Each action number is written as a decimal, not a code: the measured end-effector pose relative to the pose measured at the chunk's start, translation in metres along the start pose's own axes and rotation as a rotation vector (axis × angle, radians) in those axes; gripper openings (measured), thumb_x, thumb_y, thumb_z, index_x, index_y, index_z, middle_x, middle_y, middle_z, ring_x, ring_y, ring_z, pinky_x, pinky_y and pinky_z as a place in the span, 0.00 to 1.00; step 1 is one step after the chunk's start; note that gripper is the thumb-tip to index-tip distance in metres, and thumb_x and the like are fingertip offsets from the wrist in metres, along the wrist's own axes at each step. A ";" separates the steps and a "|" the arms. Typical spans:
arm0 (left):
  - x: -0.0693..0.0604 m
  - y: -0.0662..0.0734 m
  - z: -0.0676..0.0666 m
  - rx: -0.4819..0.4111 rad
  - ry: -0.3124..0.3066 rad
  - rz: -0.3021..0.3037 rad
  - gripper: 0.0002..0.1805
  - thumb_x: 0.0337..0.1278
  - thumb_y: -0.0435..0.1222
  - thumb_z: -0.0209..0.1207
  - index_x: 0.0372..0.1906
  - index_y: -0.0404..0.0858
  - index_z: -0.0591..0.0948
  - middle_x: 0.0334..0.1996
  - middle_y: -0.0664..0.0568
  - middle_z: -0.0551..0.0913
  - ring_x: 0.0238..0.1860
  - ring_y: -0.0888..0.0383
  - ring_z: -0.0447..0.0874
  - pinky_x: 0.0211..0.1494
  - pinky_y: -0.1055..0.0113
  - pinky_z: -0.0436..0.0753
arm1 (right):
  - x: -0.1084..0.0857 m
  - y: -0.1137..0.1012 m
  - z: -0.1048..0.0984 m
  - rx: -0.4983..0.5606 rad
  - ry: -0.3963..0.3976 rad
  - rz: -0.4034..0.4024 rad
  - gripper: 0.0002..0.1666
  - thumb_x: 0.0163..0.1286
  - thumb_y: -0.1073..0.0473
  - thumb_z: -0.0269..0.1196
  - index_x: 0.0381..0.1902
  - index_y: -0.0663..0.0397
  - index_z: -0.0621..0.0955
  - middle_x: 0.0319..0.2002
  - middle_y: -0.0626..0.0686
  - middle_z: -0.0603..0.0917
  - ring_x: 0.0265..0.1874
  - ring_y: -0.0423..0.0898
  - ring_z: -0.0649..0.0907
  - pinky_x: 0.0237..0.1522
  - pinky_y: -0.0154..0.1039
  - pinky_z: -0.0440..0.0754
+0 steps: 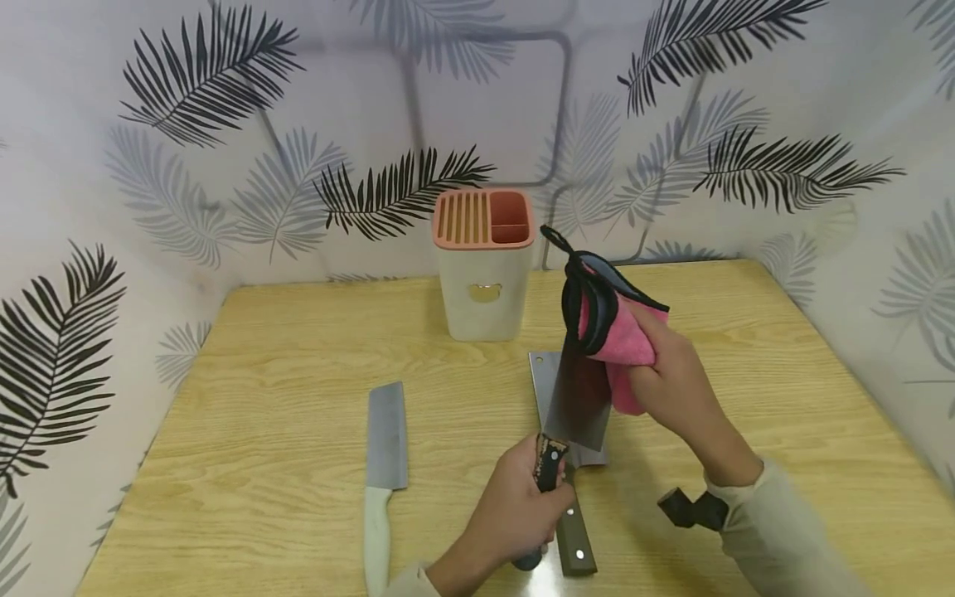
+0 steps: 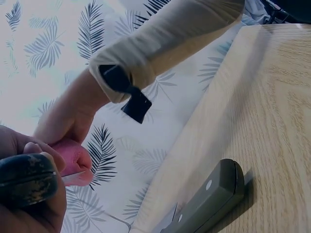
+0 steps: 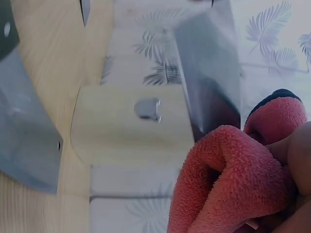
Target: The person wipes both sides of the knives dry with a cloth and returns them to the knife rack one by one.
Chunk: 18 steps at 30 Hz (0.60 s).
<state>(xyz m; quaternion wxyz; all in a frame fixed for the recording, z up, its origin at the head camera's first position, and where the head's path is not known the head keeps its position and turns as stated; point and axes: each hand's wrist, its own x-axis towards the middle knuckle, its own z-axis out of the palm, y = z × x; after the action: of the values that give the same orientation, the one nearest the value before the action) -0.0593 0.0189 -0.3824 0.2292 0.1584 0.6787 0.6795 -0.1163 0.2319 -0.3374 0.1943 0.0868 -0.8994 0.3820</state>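
Note:
My left hand [image 1: 518,502] grips the black, worn handle [image 1: 550,464] of a cleaver whose blade [image 1: 580,406] tilts up above the table. Around the blade's upper end my right hand [image 1: 675,373] pinches a pink cloth [image 1: 630,336] with black edging. Beneath the raised blade, a second cleaver with an olive handle [image 1: 574,531] lies on the table. In the left wrist view the left hand's fingers [image 2: 56,194] curl round the worn handle [image 2: 26,180]. The right wrist view shows the pink cloth [image 3: 233,179] bunched against the raised blade [image 3: 209,68].
A white knife holder [image 1: 483,290] with an orange slotted top stands at the table's back. To the left lies a knife with a pale green handle [image 1: 376,531]. The wooden table [image 1: 283,414] meets a leaf-patterned backdrop [image 1: 358,99].

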 end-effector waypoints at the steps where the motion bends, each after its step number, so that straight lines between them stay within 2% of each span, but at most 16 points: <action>1: 0.000 0.000 0.000 -0.005 -0.005 0.000 0.06 0.57 0.24 0.52 0.33 0.36 0.69 0.16 0.58 0.69 0.08 0.69 0.66 0.13 0.75 0.68 | 0.004 0.004 -0.003 -0.001 -0.006 0.026 0.30 0.68 0.69 0.50 0.68 0.54 0.73 0.60 0.65 0.81 0.53 0.62 0.83 0.54 0.62 0.78; 3: 0.001 -0.001 0.001 -0.008 0.001 -0.001 0.06 0.59 0.26 0.54 0.32 0.38 0.69 0.14 0.59 0.69 0.07 0.69 0.66 0.12 0.75 0.68 | 0.012 0.013 -0.009 0.008 -0.016 0.086 0.25 0.74 0.63 0.50 0.67 0.54 0.74 0.59 0.65 0.81 0.56 0.61 0.81 0.56 0.61 0.77; 6: 0.003 -0.002 0.002 -0.050 0.004 -0.011 0.07 0.63 0.31 0.57 0.31 0.39 0.70 0.11 0.60 0.68 0.07 0.70 0.65 0.12 0.75 0.68 | 0.019 0.025 -0.019 0.057 0.011 0.202 0.22 0.78 0.55 0.49 0.64 0.56 0.75 0.54 0.60 0.82 0.51 0.49 0.79 0.54 0.45 0.77; 8: 0.005 -0.002 0.001 -0.107 -0.006 -0.012 0.08 0.66 0.34 0.57 0.31 0.39 0.71 0.10 0.62 0.68 0.08 0.70 0.65 0.13 0.76 0.67 | 0.022 0.030 -0.024 0.129 0.094 0.294 0.18 0.78 0.53 0.50 0.57 0.55 0.78 0.48 0.50 0.83 0.47 0.40 0.77 0.50 0.34 0.75; 11: 0.006 -0.001 -0.002 -0.195 -0.062 0.009 0.07 0.68 0.35 0.55 0.33 0.38 0.71 0.12 0.64 0.68 0.11 0.71 0.65 0.17 0.78 0.67 | 0.022 0.032 -0.029 0.259 0.288 0.380 0.10 0.76 0.53 0.54 0.46 0.47 0.80 0.40 0.38 0.79 0.41 0.34 0.75 0.43 0.26 0.73; 13: 0.005 0.001 -0.005 -0.230 -0.103 0.017 0.07 0.69 0.34 0.54 0.34 0.37 0.70 0.14 0.64 0.69 0.12 0.71 0.66 0.17 0.79 0.68 | 0.022 0.029 -0.032 0.331 0.420 0.382 0.05 0.75 0.55 0.56 0.40 0.40 0.79 0.35 0.34 0.78 0.40 0.34 0.75 0.43 0.27 0.72; 15: 0.005 0.001 -0.006 -0.253 -0.134 0.007 0.07 0.71 0.35 0.52 0.35 0.38 0.69 0.15 0.64 0.70 0.14 0.71 0.68 0.17 0.79 0.70 | 0.021 0.022 -0.036 0.374 0.511 0.339 0.08 0.73 0.58 0.57 0.37 0.36 0.79 0.33 0.35 0.78 0.39 0.36 0.75 0.44 0.28 0.71; 16: 0.005 0.000 -0.006 -0.261 -0.140 -0.003 0.08 0.72 0.35 0.52 0.35 0.38 0.68 0.15 0.63 0.70 0.13 0.71 0.69 0.16 0.79 0.70 | 0.020 0.018 -0.038 0.374 0.537 0.323 0.09 0.73 0.59 0.56 0.36 0.35 0.79 0.33 0.35 0.78 0.39 0.36 0.75 0.44 0.29 0.71; 18: 0.006 -0.002 -0.006 -0.256 -0.108 -0.033 0.09 0.73 0.37 0.52 0.36 0.40 0.67 0.16 0.62 0.71 0.11 0.71 0.68 0.13 0.79 0.69 | 0.016 0.005 -0.040 0.376 0.550 0.270 0.12 0.72 0.62 0.56 0.38 0.35 0.80 0.33 0.36 0.78 0.38 0.37 0.75 0.44 0.28 0.71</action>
<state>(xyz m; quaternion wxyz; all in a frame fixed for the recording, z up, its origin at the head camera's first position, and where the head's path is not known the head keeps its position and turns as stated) -0.0677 0.0171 -0.3849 0.2946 0.1530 0.5758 0.7472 -0.1214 0.2647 -0.3086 0.3575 -0.1047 -0.7307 0.5722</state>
